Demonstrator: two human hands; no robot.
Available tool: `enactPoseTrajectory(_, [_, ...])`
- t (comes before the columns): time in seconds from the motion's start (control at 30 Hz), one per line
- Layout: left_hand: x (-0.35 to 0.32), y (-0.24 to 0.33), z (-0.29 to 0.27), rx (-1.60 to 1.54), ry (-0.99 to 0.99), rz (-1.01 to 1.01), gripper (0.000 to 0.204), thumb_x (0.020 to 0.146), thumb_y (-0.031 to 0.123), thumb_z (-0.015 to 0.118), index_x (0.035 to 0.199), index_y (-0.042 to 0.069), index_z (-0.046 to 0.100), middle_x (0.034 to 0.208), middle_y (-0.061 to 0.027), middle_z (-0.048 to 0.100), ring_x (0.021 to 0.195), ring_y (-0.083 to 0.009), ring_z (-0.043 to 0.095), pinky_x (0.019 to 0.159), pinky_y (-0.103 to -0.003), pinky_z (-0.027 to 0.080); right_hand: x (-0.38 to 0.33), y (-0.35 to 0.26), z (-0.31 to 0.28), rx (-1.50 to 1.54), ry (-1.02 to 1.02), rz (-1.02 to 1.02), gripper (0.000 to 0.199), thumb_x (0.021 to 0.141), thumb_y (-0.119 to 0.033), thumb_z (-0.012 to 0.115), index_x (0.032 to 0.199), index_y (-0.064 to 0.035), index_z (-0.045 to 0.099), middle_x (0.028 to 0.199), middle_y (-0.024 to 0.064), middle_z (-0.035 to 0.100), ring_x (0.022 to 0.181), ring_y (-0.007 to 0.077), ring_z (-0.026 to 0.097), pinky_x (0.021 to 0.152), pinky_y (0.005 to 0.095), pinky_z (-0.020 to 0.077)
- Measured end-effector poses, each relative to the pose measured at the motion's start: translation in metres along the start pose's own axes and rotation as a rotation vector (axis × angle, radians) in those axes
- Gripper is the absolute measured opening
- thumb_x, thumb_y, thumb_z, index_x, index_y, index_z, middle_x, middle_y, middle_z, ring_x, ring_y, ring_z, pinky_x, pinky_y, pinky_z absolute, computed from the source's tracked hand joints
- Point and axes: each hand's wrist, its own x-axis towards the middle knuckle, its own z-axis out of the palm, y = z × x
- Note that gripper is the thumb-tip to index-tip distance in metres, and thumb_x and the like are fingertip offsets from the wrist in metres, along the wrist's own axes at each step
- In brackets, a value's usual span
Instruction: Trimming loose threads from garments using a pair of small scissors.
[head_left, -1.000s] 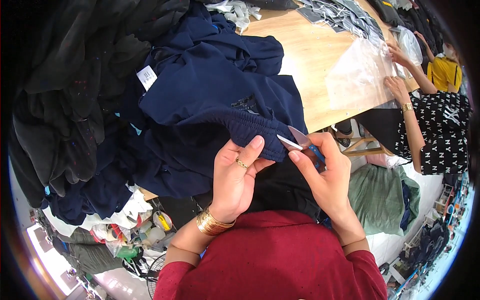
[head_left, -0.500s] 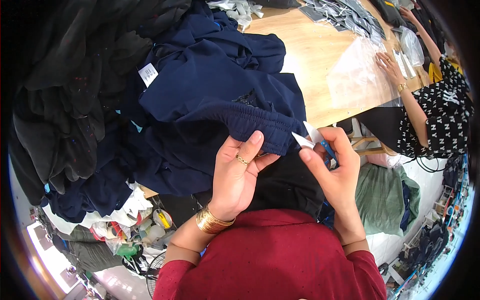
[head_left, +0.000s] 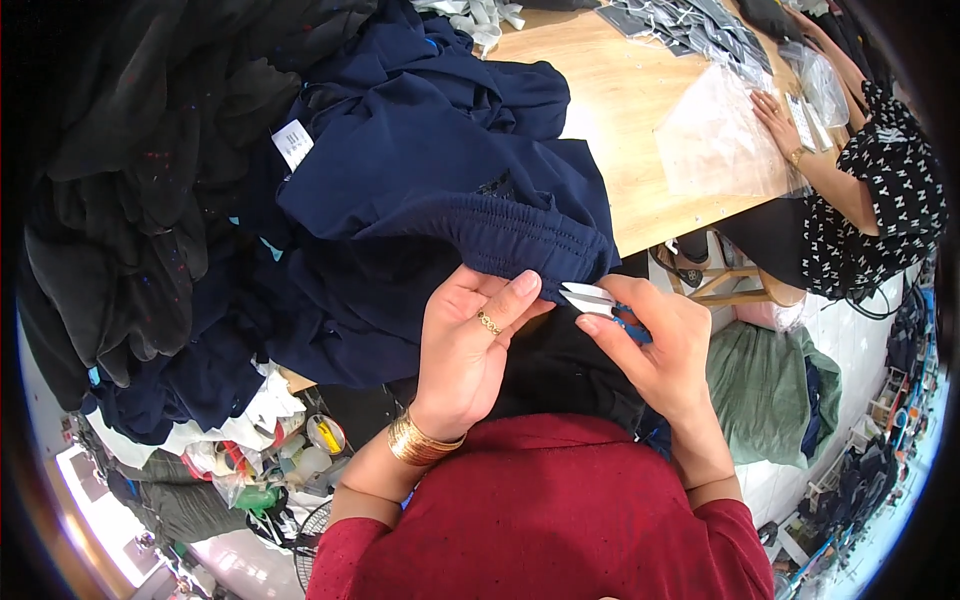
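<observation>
Near, the left hand (head_left: 468, 345) pinching the waistband (head_left: 530, 238) of a navy garment (head_left: 400, 165), the right hand (head_left: 657, 350) gripping blue-handled snips (head_left: 589, 304) at its edge, the garment lying farther left on the surface (head_left: 620, 125), clear plastic bag (head_left: 715, 145) at far right

Navy garment (head_left: 440, 165): matt cloth; snip blades (head_left: 592, 304): glossy metal; table (head_left: 622, 135): smooth wood.
</observation>
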Motion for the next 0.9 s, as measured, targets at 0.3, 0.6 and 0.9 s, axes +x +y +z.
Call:
enactPoseTrajectory(0.3, [0.0013,0.0014,0.0054,0.041,0.079,-0.082,0.014,0.089,0.009,0.053,0.102,0.005,0.054,0.091,-0.0034,0.060,0.089,-0.0133,0.057,0.083,-0.032,0.045,0.0037,-0.0001,-0.0003,-0.059,-0.009,-0.034,0.025,0.073,-0.023,0.072,0.087,-0.0059,0.060,0.064,0.0057,0.057,0.051,0.0214,0.055,0.047,0.0295,0.0411])
enactPoseTrajectory(0.6, [0.0028,0.0030,0.0008,-0.098,0.079,-0.200,0.013,0.091,0.016,0.053,0.082,0.007,0.050,0.087,-0.0072,0.060,0.083,-0.0145,0.055,0.075,-0.030,0.044,0.0078,0.0004,-0.0006,-0.116,-0.006,-0.091,0.023,0.073,-0.023,0.072,0.085,-0.0066,0.060,0.061,0.0039,0.054,0.049,0.0194,0.052,0.046,0.0292,0.0397])
enactPoseTrajectory(0.9, [0.0043,0.0015,-0.0037,-0.105,0.015,-0.181,0.012,0.089,0.014,0.056,0.099,0.009,0.056,0.091,0.0000,0.060,0.083,-0.0086,0.056,0.075,-0.025,0.044,0.0072,0.0035,-0.0001,-0.029,0.037,-0.016,0.022,0.073,-0.020,0.072,0.085,-0.0059,0.061,0.061,0.0051,0.055,0.049,0.0206,0.053,0.046,0.0292,0.0401])
